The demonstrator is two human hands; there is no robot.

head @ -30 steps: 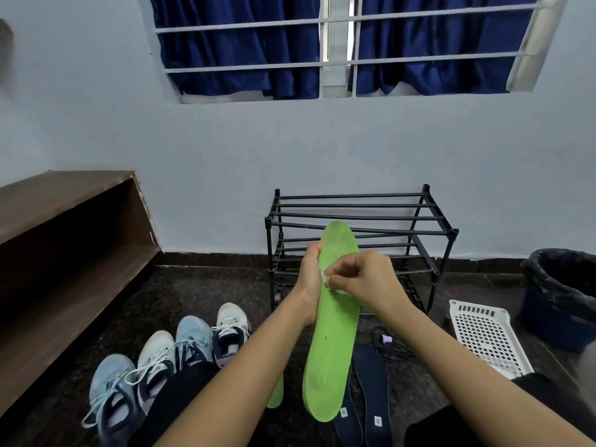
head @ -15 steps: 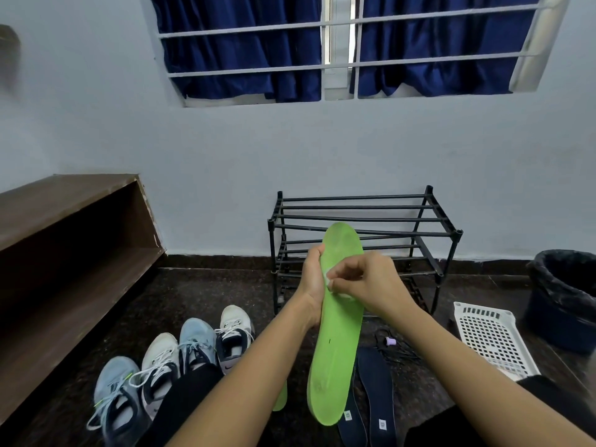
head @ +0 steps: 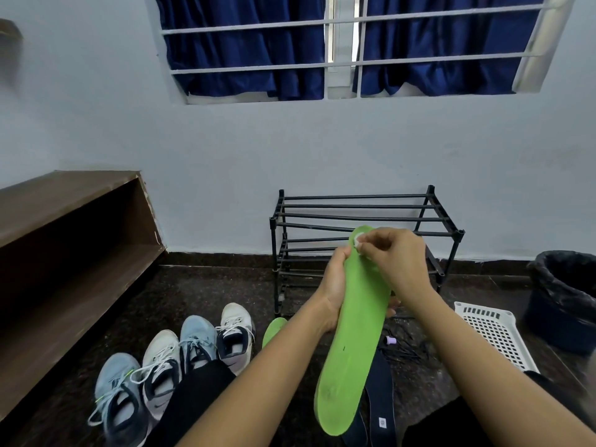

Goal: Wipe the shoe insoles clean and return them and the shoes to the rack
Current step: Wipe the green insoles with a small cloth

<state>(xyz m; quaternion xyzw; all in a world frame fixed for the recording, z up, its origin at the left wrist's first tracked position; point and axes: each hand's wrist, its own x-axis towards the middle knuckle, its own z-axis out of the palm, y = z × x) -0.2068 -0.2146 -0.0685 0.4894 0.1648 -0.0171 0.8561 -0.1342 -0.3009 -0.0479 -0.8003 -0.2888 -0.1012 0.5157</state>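
Two dark insoles [head: 380, 398] lie on the floor beneath the green insole [head: 354, 350], which my left hand [head: 335, 285] grips by its edge. My right hand [head: 396, 256] pinches a white wipe [head: 357, 241] against its toe end. Shoes [head: 180, 359] sit at my left. A white basket [head: 490, 330] and a bag-lined bin [head: 564, 295], its inside hidden, sit at my right. The rack [head: 354, 208] stands beyond.

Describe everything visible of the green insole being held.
The green insole is a long, thin, foam-looking piece, matte bright green, with faint dark smudges near its heel end. It is held up and tilted, toe end toward the rack, heel end nearest the camera. The left hand grips its middle from the left edge, and the right hand pinches a small white wad against its toe end.
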